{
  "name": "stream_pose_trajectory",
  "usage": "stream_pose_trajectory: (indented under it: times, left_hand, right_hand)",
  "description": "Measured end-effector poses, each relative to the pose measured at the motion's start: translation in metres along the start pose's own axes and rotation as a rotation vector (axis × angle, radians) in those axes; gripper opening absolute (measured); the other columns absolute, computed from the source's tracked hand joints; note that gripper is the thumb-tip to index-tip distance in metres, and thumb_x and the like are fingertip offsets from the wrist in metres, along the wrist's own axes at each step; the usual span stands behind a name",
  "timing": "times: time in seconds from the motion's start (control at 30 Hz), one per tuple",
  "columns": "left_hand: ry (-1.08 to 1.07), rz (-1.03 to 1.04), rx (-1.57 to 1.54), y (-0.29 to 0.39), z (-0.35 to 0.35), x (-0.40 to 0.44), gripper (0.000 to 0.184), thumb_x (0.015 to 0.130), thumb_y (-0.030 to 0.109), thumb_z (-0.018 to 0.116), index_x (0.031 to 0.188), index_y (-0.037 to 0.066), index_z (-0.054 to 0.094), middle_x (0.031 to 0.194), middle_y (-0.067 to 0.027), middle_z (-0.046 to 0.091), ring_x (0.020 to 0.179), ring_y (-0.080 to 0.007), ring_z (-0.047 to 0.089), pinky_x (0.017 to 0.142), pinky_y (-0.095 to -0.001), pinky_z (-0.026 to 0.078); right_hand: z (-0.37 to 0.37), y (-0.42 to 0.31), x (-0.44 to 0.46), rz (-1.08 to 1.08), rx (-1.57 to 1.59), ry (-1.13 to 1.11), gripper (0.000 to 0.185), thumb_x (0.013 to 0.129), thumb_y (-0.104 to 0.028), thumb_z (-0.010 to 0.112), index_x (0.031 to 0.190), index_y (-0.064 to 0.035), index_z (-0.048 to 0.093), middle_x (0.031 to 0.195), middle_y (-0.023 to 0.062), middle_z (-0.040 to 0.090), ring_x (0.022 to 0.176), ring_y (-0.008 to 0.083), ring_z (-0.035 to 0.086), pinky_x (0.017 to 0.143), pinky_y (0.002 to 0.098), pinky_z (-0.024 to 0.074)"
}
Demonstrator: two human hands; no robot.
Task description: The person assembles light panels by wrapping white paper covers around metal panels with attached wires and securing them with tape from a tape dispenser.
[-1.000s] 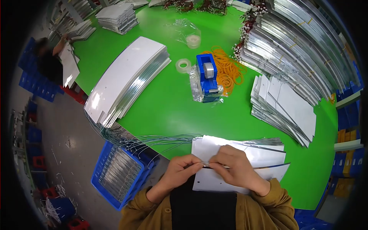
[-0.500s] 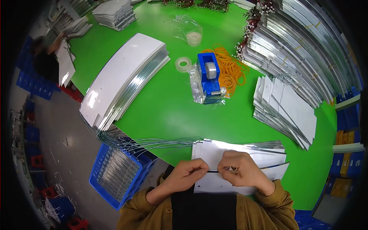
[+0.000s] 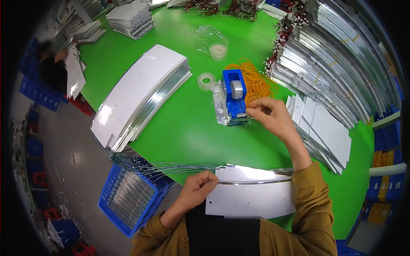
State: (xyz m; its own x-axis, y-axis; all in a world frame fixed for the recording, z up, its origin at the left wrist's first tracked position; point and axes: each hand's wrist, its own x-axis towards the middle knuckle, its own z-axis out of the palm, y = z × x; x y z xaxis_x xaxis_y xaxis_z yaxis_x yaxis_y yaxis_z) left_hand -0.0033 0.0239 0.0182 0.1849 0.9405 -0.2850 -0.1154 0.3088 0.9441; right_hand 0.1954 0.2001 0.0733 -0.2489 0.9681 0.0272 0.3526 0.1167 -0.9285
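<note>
My left hand [image 3: 197, 190] is closed, its thumb and forefinger pinched at the upper left edge of a curved white panel [image 3: 252, 200]. A thin grey-green wire [image 3: 188, 167] belongs to a bundle beside this hand, and one strand runs into the pinch. My right hand [image 3: 273, 117] reaches out to a blue tape dispenser [image 3: 234, 94], its thumb and forefinger closing on the clear tape end at the cutter. The tape roll [image 3: 236, 89] sits in the dispenser. Behind the panel in front of me lie more white panels [image 3: 247, 173], partly covered.
Stacked white panels [image 3: 141, 85] stand at left, with wires hanging over a blue crate [image 3: 128, 198]. Orange rubber bands [image 3: 258, 81], loose tape rolls [image 3: 206, 81] and loose panels [image 3: 326, 128] lie on the green table [image 3: 192, 136]. Tall panel stacks [image 3: 324, 64] rise at right. A person [image 3: 53, 64] works at far left.
My right hand has left the panel and moved up and forward to the tape dispenser. My left hand stays at the panel's edge, slightly further left. The front panel now lies flatter.
</note>
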Motion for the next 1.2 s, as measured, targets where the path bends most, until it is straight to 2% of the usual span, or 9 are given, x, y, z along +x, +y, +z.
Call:
stream_pose_trajectory:
  times: [0.13,0.27,0.47,0.6,0.7,0.77,0.83,0.93,1.2]
  left_hand:
    - [0.002,-0.046,-0.039,0.001,-0.001,0.0,0.008,0.079,-0.002,0.05,0.079,0.001,0.057,0.068,0.0027,0.05,0.059,-0.0046,0.036,0.056,-0.0156,0.028]
    - [0.008,-0.021,-0.085,-0.001,-0.001,0.001,0.008,0.079,-0.002,0.05,0.079,0.001,0.058,0.07,0.0021,0.051,0.06,-0.0049,0.037,0.057,-0.0158,0.029]
    - [0.015,-0.012,-0.098,-0.003,-0.002,0.001,0.007,0.079,-0.002,0.051,0.078,0.0,0.057,0.07,0.0015,0.052,0.061,-0.0052,0.038,0.058,-0.0153,0.029]
    - [0.036,0.027,-0.104,-0.006,0.0,0.001,0.008,0.083,0.002,0.051,0.08,0.002,0.059,0.066,0.0049,0.048,0.056,-0.003,0.034,0.052,-0.0155,0.027]
    - [0.002,-0.016,-0.131,-0.006,-0.001,-0.003,0.009,0.082,0.002,0.051,0.082,0.002,0.06,0.066,0.0047,0.049,0.057,-0.003,0.035,0.053,-0.0157,0.028]
    - [-0.033,-0.056,-0.164,-0.005,0.001,-0.005,0.011,0.082,0.002,0.051,0.084,0.001,0.062,0.067,0.0044,0.05,0.058,-0.003,0.036,0.053,-0.0158,0.028]
    - [-0.04,-0.072,-0.139,-0.002,0.003,-0.007,0.012,0.082,0.002,0.051,0.085,0.001,0.062,0.067,0.0042,0.051,0.058,-0.0031,0.037,0.053,-0.0158,0.028]
    - [-0.069,-0.102,-0.047,0.002,0.006,-0.011,0.015,0.083,0.002,0.05,0.089,0.0,0.063,0.068,0.0036,0.053,0.06,-0.0033,0.038,0.054,-0.0156,0.029]
    - [-0.047,-0.089,-0.116,0.004,0.011,-0.017,0.018,0.085,0.007,0.048,0.089,-0.001,0.064,0.069,0.0029,0.054,0.06,-0.0046,0.04,0.055,-0.0162,0.03]
  right_hand:
    - [0.008,0.016,0.012,0.029,0.05,-0.124,0.01,0.074,-0.006,0.065,0.072,0.0034,0.063,0.06,0.0003,0.051,0.053,0.0061,0.038,0.049,0.0193,0.0321]
    - [0.017,0.019,0.011,0.058,0.231,-0.014,0.011,0.073,-0.008,0.066,0.07,0.0024,0.062,0.06,-0.0003,0.052,0.053,0.0062,0.038,0.048,0.0195,0.0316]
    - [0.021,-0.003,-0.016,0.102,0.206,0.111,0.011,0.076,-0.007,0.063,0.067,-0.0001,0.06,0.06,-0.0015,0.052,0.053,0.0055,0.038,0.048,0.0206,0.0324]
    - [0.005,0.001,-0.041,-0.18,-0.769,-0.055,0.016,0.079,-0.007,0.058,0.064,-0.0039,0.059,0.058,-0.0018,0.049,0.052,0.0063,0.041,0.048,0.0217,0.0338]
    - [-0.002,-0.004,-0.078,-0.075,-0.503,-0.103,0.011,0.083,-0.007,0.053,0.076,-0.0049,0.062,0.059,-0.0001,0.05,0.05,0.0089,0.044,0.047,0.0216,0.0363]
    - [0.002,-0.014,-0.108,0.247,0.363,-0.17,0.014,0.086,-0.007,0.048,0.097,-0.0028,0.057,0.063,0.0044,0.052,0.047,0.0122,0.046,0.045,0.0198,0.038]
    - [0.01,-0.013,-0.133,0.369,0.768,-0.284,0.024,0.09,-0.007,0.043,0.113,-0.0019,0.047,0.067,0.0084,0.055,0.046,0.0119,0.046,0.042,0.0193,0.039]
    - [0.022,-0.015,-0.153,0.548,1.056,-0.386,0.025,0.093,-0.01,0.04,0.116,-0.0017,0.044,0.067,0.0113,0.055,0.045,0.0118,0.046,0.038,0.0192,0.0377]
    - [0.03,-0.021,-0.154,0.62,1.065,-0.516,0.026,0.094,-0.012,0.039,0.116,-0.0002,0.043,0.067,0.0139,0.057,0.04,0.0125,0.045,0.033,0.0198,0.0366]
